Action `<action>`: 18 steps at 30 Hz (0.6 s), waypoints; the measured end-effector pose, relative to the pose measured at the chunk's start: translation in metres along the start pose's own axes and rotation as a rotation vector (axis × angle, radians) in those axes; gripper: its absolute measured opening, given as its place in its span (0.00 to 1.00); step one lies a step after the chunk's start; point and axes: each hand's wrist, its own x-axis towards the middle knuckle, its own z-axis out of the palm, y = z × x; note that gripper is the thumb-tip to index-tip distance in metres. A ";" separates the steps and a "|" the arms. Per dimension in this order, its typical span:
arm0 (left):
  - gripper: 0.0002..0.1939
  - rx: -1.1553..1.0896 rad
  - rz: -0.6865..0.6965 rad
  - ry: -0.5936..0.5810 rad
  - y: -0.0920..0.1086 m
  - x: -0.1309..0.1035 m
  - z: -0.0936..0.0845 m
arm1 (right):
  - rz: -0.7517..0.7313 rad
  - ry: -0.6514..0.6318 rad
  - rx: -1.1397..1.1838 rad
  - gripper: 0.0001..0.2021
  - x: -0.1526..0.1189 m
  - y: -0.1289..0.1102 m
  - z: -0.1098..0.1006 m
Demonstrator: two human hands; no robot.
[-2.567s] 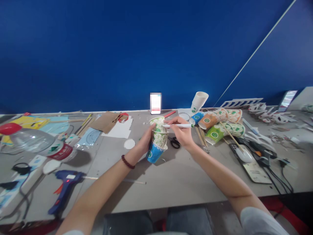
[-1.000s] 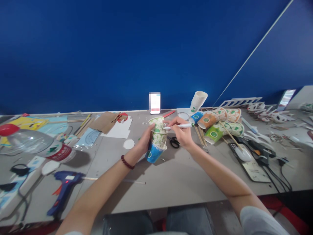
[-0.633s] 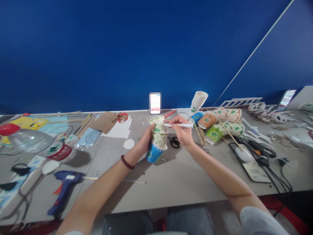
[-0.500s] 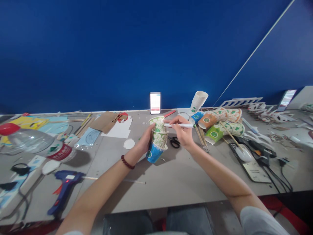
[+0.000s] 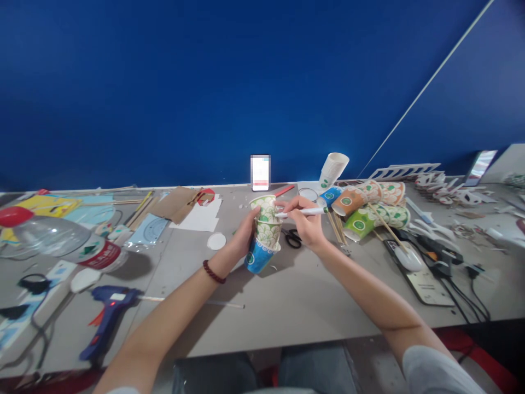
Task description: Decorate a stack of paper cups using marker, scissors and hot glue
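A stack of patterned paper cups [image 5: 268, 234], green-and-white above and blue at the bottom, leans slightly over the table. My left hand [image 5: 246, 232] is wrapped round its left side near the top, with some fingers hidden behind the cups. In my right hand [image 5: 307, 220] is a white pen [image 5: 301, 212], pinched between thumb and fingers. The pen's left tip points at the upper cup's side; whether it touches I cannot tell. Black-handled scissors [image 5: 292, 238] lie on the table just beneath my right hand.
More patterned cups [image 5: 361, 223] lie right, near a slanted stack of white cups [image 5: 333, 169]. A phone [image 5: 261, 174] stands against the blue wall. At left are a large bottle [image 5: 74, 241], a blue glue gun [image 5: 110, 314] and a power strip [image 5: 36, 306]; a computer mouse [image 5: 408, 258] sits right.
The pen's left tip has dropped a little along the upper cup, and the pen is now more tilted. My left hand and the cup stack have hardly moved.
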 end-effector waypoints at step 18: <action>0.25 -0.051 -0.142 -0.036 0.008 -0.007 0.005 | 0.023 0.036 0.066 0.04 0.001 -0.002 0.002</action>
